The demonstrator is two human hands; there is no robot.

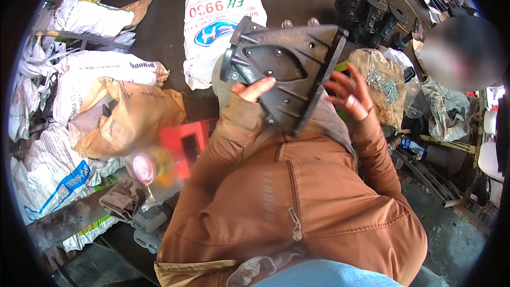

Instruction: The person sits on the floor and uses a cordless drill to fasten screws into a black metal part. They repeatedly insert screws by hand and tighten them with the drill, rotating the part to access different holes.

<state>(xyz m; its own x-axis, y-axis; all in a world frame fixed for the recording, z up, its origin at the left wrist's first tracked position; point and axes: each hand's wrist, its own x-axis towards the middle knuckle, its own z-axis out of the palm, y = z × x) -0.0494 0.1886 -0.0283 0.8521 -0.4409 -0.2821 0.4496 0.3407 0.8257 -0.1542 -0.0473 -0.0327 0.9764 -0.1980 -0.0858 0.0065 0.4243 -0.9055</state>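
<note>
Over on the left a crumpled brown paper bag (141, 114) sits near a red plastic object (186, 143). Next comes a printed white sack (223, 26), then the left hand (247, 106), closed on the lower left of a black casting (287, 69) (its thumb on the face, the fingers hidden). The casting is tilted between the 2 hands. The right hand (350, 95) is open, fingers spread, just beside its right edge; I can't tell if they touch. Farther right, metal screws (380, 85) lie on sacking.
</note>
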